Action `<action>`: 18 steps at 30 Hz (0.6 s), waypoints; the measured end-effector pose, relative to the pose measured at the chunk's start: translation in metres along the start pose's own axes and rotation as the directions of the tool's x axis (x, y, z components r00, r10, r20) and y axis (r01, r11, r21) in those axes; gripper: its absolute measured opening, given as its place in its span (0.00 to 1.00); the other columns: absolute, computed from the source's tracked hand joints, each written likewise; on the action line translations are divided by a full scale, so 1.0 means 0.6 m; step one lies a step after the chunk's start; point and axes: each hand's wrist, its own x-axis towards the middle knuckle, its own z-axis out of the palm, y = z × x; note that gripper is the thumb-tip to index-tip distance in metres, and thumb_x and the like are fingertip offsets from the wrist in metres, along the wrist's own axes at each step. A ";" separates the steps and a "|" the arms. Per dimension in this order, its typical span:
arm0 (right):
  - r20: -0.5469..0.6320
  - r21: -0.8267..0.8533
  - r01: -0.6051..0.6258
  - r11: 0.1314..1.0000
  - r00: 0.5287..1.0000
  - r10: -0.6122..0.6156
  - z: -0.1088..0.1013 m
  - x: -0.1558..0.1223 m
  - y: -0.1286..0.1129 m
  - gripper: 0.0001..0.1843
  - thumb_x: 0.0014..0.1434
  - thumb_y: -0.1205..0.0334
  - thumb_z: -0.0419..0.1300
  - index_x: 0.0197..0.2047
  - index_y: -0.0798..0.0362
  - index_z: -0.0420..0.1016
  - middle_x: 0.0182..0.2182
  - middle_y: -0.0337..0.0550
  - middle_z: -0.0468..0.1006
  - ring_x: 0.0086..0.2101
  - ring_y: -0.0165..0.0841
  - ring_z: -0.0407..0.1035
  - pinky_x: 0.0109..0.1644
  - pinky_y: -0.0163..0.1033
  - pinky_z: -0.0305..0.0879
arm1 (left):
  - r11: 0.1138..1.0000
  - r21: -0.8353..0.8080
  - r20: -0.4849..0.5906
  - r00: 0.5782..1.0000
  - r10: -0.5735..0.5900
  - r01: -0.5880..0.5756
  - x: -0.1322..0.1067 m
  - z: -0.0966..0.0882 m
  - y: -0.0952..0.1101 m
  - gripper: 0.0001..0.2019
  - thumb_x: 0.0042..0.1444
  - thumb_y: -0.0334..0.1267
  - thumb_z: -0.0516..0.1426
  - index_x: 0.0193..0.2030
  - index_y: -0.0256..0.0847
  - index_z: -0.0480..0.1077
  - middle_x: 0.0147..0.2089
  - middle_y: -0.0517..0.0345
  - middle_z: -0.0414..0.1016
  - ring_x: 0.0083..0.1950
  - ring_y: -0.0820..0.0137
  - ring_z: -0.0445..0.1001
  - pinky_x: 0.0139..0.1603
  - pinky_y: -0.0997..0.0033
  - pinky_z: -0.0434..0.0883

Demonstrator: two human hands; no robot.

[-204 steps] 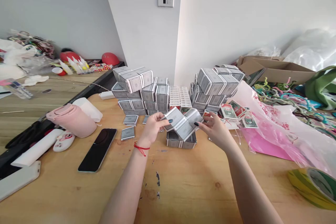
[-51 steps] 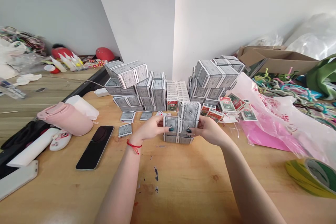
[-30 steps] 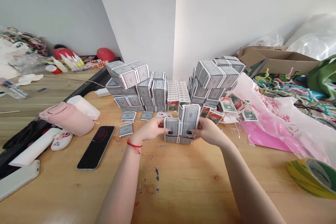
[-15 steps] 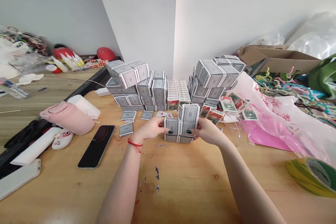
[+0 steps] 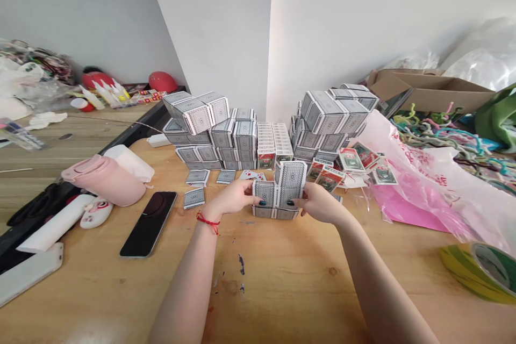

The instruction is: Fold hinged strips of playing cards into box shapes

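Between my two hands stands a small block of playing card boxes [image 5: 291, 183], grey-patterned with white edges, taller on its right side. My left hand [image 5: 234, 198] grips its left side, thumb on the front face. On the right side, my right hand [image 5: 320, 202] presses it with the thumb in front too; the other fingers are partly hidden behind. Behind it, boxed cards with red and green ends [image 5: 266, 145] form two rows. Grey card stacks rise at the left [image 5: 201, 129] and right [image 5: 330, 118]. Several thin card packs [image 5: 194, 198] lie left of my left hand.
A black phone [image 5: 149, 224], a pink bottle [image 5: 105, 180] and a white power bank [image 5: 32, 274] lie on the left. To the right are green-red card boxes [image 5: 350, 160], pink plastic bags [image 5: 415, 172], yellow tape [image 5: 479, 269] and a cardboard box [image 5: 431, 88].
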 end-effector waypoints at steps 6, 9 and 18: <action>-0.023 -0.059 0.013 0.998 1.000 -0.014 0.000 0.001 0.001 0.07 0.47 0.68 0.55 0.32 0.54 0.70 0.28 0.43 0.76 0.26 0.34 0.69 0.28 0.36 0.63 | 0.998 0.067 -0.020 1.000 0.002 0.000 -0.001 0.000 0.007 0.10 0.46 0.41 0.60 0.31 0.37 0.68 0.32 0.58 0.73 0.33 0.70 0.69 0.35 0.73 0.65; -0.016 -0.076 0.017 0.997 1.000 -0.018 -0.001 0.001 0.001 0.07 0.48 0.68 0.55 0.32 0.55 0.71 0.27 0.43 0.76 0.26 0.34 0.69 0.30 0.36 0.63 | 0.989 0.147 -0.044 0.999 0.004 0.002 0.000 -0.003 0.005 0.10 0.44 0.41 0.60 0.27 0.36 0.67 0.28 0.60 0.71 0.30 0.71 0.66 0.33 0.74 0.63; -0.010 -0.094 0.053 0.994 0.998 -0.054 -0.004 0.004 0.004 0.10 0.48 0.68 0.56 0.36 0.54 0.71 0.33 0.45 0.77 0.37 0.39 0.70 0.42 0.40 0.63 | 0.997 0.074 -0.006 1.000 0.001 -0.001 0.003 -0.005 -0.003 0.14 0.42 0.45 0.61 0.25 0.36 0.66 0.25 0.61 0.68 0.28 0.73 0.63 0.30 0.75 0.61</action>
